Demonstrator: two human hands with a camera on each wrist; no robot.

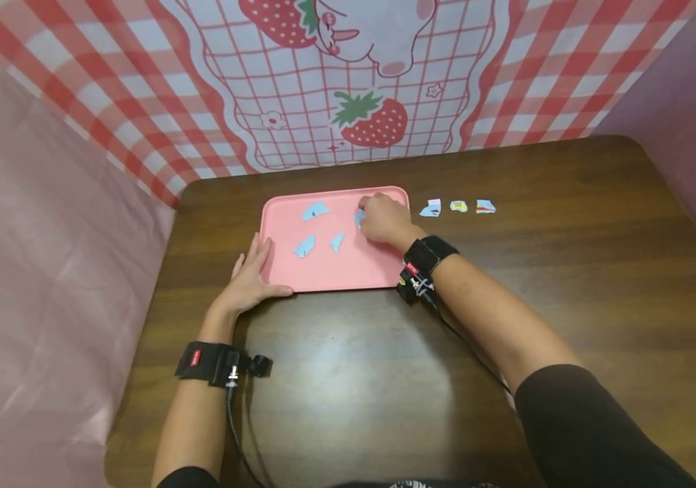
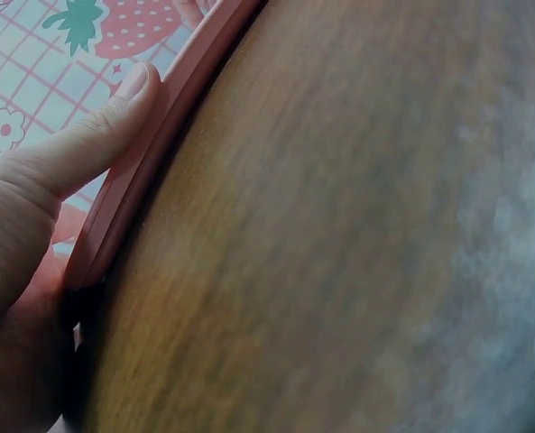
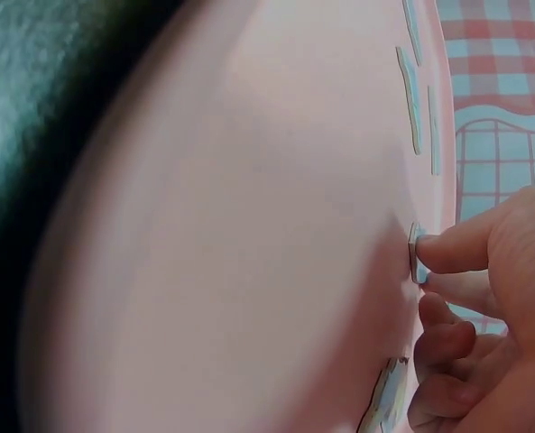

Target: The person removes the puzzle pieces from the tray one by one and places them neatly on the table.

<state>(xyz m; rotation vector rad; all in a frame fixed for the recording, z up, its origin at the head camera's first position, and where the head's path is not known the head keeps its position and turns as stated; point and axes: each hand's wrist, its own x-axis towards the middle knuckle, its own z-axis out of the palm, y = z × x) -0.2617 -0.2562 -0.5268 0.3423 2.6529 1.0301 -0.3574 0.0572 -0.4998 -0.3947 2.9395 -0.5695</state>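
A pink tray [image 1: 348, 271] lies on the table, with several flat light-blue puzzle pieces on it. My left hand [image 1: 250, 281] holds the tray's near left corner, thumb along the front rim and straight fingers by the left side. Over the tray's right part, my right hand [image 1: 386, 220] pinches a small blue puzzle piece [image 3: 418, 254] between thumb and finger, low at the tray surface. Left of that hand lie one puzzle piece [image 1: 316, 210] at the back, another [image 1: 305, 246] nearer, and a narrow one [image 1: 337, 242]. One more piece [image 3: 386, 397] shows below the fingers in the right wrist view.
Right of the tray, three small printed pieces lie in a row on the brown table [image 1: 335, 379]: a white-and-blue one [image 1: 430, 208], a yellow one [image 1: 459, 206] and a striped one [image 1: 485, 206]. A strawberry-patterned cloth [image 1: 299, 135] hangs behind. Cables run from both wrist cameras.
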